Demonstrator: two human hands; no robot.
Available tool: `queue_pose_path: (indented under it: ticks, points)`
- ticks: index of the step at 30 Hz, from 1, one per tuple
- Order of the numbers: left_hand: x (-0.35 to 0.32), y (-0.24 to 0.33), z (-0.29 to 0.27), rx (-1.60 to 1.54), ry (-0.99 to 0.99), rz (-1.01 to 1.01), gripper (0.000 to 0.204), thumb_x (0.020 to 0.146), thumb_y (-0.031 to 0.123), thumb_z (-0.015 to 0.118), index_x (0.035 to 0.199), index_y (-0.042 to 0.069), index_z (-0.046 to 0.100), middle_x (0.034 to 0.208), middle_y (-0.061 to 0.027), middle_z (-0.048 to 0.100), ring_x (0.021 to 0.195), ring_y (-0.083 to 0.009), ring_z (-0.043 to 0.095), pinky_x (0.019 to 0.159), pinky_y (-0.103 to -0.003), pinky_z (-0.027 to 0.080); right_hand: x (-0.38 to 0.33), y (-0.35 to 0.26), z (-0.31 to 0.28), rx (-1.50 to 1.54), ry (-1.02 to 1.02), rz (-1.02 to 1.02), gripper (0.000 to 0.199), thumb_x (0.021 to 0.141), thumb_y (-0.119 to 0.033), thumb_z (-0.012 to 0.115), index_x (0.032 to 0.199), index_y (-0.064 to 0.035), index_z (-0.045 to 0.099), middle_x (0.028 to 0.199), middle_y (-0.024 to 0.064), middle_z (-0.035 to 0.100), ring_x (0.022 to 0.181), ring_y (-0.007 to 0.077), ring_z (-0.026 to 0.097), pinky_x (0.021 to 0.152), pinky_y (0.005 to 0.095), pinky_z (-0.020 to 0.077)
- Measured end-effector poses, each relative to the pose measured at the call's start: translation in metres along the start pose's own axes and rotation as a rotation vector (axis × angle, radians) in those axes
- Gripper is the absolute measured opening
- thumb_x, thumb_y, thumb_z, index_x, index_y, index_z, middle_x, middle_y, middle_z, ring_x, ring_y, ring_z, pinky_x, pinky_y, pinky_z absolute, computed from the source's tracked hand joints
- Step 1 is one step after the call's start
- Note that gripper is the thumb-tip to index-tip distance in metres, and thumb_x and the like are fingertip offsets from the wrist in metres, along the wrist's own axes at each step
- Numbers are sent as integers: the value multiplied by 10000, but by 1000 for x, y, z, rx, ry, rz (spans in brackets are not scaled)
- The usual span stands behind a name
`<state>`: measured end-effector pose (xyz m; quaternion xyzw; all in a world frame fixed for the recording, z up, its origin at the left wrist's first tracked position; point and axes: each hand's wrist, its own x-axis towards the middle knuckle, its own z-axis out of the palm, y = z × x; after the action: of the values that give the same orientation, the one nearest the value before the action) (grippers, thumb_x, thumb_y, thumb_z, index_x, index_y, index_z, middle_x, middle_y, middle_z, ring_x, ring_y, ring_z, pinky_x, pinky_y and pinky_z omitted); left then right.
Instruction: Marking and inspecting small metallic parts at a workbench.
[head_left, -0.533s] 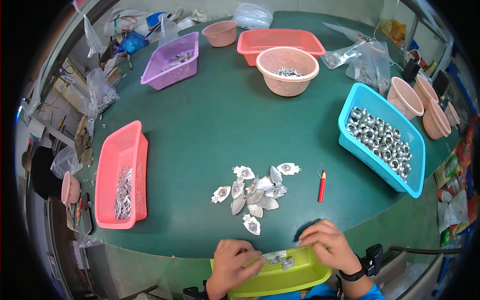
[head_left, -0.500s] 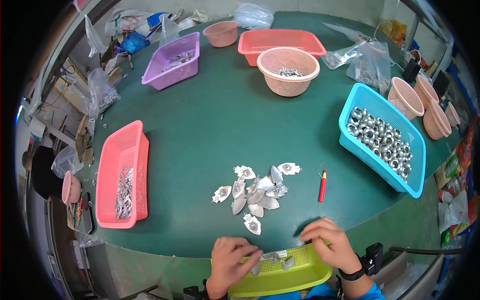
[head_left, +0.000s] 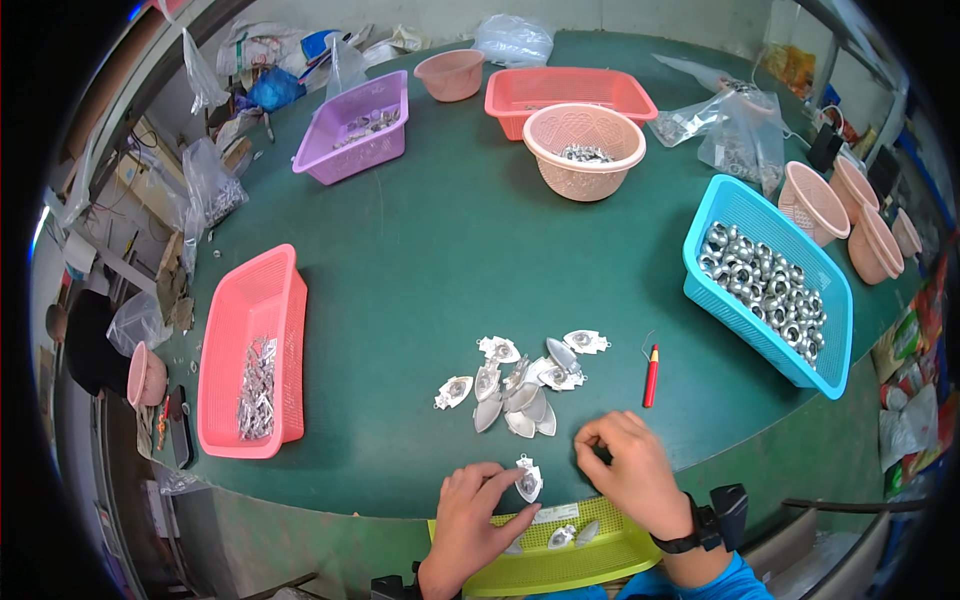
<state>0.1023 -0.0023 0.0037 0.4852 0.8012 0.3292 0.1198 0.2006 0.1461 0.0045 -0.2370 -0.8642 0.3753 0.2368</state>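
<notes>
My left hand (head_left: pixel 474 520) is over the near table edge and the green basket's left end, thumb and index finger apart. Its index fingertip touches the left side of a small silvery leaf-shaped metal piece (head_left: pixel 529 482), and the thumb tip is just below the piece's point. My right hand (head_left: pixel 630 462) hovers to the right with bent fingers, a gap between thumb and index; I see nothing in it. Beneath both hands sits a yellow-green basket (head_left: pixel 560 580) holding a few similar pieces (head_left: pixel 562 537). Beyond them lies a loose pile of leaf-shaped pieces (head_left: pixel 520 395).
A red pen-like tool (head_left: pixel 652 376) lies right of the pile. A blue basket (head_left: pixel 765 345) of silvery rings stands at right, a pink basket (head_left: pixel 299 350) of small metal parts at left. Farther back are a purple basket (head_left: pixel 350 160), a peach bowl (head_left: pixel 583 185) and a coral basket (head_left: pixel 510 122).
The nearest leaf-shaped piece has shifted toward the table edge, beside my left fingers. My left hand has come out to it from over the basket; my right hand has moved slightly left and away from me.
</notes>
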Motion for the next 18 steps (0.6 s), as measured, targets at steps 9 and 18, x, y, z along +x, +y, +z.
queue_pose_path:
  ticks: [9,18]
  points:
    - [7,5,9,92,65,-45,456,505,234,704,888,61,525,767,-43,448,695,-190,428,604,-281,316,16,-8,20,-82,33,29,138,639,-122,586,687,-31,494,596,74,490,596,227,482,499,308,378]
    - [6,4,16,100,129,-51,472,471,266,718,851,64,523,741,-31,448,669,-178,436,603,-280,313,-14,11,-13,-103,119,-81,89,630,19,531,707,-23,517,688,78,490,623,232,459,572,301,370]
